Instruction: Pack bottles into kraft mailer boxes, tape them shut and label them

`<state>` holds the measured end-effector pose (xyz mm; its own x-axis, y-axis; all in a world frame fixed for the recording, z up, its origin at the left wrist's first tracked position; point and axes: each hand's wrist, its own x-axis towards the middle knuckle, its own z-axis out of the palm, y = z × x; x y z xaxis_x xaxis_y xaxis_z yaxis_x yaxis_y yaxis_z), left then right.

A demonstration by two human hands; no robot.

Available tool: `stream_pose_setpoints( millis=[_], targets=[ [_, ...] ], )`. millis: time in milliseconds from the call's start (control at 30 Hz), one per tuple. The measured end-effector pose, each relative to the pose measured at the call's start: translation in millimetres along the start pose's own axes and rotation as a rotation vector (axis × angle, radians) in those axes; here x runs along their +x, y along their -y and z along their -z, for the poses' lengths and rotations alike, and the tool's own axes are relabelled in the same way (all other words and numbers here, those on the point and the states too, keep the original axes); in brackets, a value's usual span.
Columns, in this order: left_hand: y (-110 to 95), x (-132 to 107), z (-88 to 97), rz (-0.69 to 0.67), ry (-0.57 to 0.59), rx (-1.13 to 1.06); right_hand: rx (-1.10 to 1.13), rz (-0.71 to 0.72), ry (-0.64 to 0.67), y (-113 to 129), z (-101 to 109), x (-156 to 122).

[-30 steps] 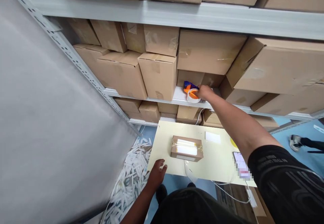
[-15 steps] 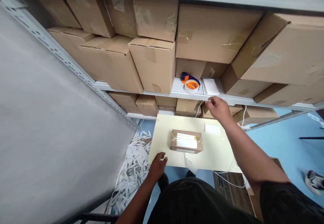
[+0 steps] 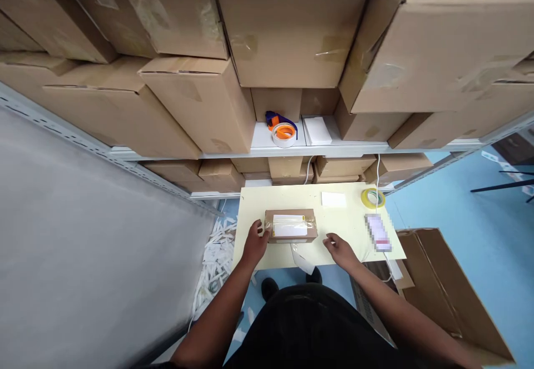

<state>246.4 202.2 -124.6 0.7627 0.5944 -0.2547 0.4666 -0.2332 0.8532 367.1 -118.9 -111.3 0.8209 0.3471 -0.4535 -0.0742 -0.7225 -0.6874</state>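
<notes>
Left fingers: left hand (image 3: pixel 255 241) touches the left end of the small taped box (image 3: pixel 291 226), fingers loosely curled against it.
Right fingers: right hand (image 3: pixel 339 248) loose, empty, just right of the box.
Box: flat on the pale table (image 3: pixel 258 202).
Shelf: tape dispenser (image 3: pixel 282 129).

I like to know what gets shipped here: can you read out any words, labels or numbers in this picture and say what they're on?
None can be read.
Small box: white label under clear tape, print too small.
Phone: screen blurred out.
White card: looks blank.
Shelf cartons: no print visible.
</notes>
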Motion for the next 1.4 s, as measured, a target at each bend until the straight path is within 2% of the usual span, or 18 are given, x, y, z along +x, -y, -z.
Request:
stream_pose_setpoints(
  millis=[167, 267, 367, 433, 467, 533, 600, 700, 767, 833, 933, 1000, 1100, 1400],
  targets=[
    [-7, 3, -8.3, 0.035, 0.047, -0.041, 0.031, 0.038, 0.0, 32, -11, 33],
    [-12, 0, -2.8, -0.024, -0.01, 0.076, 0.008, 0.015, -0.055, 31, -2, 59],
    [-35, -2, 1.6, -0.223, -0.078, 0.305, -0.019, -0.06, -0.119, 13, 18, 86],
    [-62, 1, -7.1, -0.402, -0.005, 0.432, -0.03, -0.109, -0.138, -4, 31, 100],
    [-79, 5, -17.3, -0.482, 0.072, 0.475, -0.029, -0.126, -0.137, -13, 35, 105],
    [-115, 19, -50.5, -0.608, 0.281, 0.56, -0.013, -0.14, -0.121, -28, 38, 109],
    [-148, 39, -97.6, -0.665, 0.47, 0.66, 0.015, -0.136, -0.095, -42, 36, 104],
    [-182, 74, -177.7, -0.652, 0.59, 0.856, 0.07, -0.128, -0.042, -60, 28, 87],
    [-191, 95, -226.4, -0.652, 0.628, 0.913, 0.111, -0.127, -0.006, -71, 26, 73],
    [-192, 112, -266.6, -0.65, 0.651, 0.951, 0.15, -0.125, 0.021, -82, 28, 60],
    [-182, 129, -309.9, -0.654, 0.654, 1.001, 0.196, -0.111, 0.049, -95, 37, 45],
    [-174, 134, -328.6, -0.664, 0.647, 1.023, 0.215, -0.105, 0.061, -102, 44, 40],
    [-163, 138, -344.1, -0.68, 0.653, 1.045, 0.235, -0.099, 0.076, -110, 53, 37],
    [-152, 141, -351.0, -0.684, 0.679, 1.048, 0.24, -0.113, 0.111, -120, 71, 42]
  ],
)
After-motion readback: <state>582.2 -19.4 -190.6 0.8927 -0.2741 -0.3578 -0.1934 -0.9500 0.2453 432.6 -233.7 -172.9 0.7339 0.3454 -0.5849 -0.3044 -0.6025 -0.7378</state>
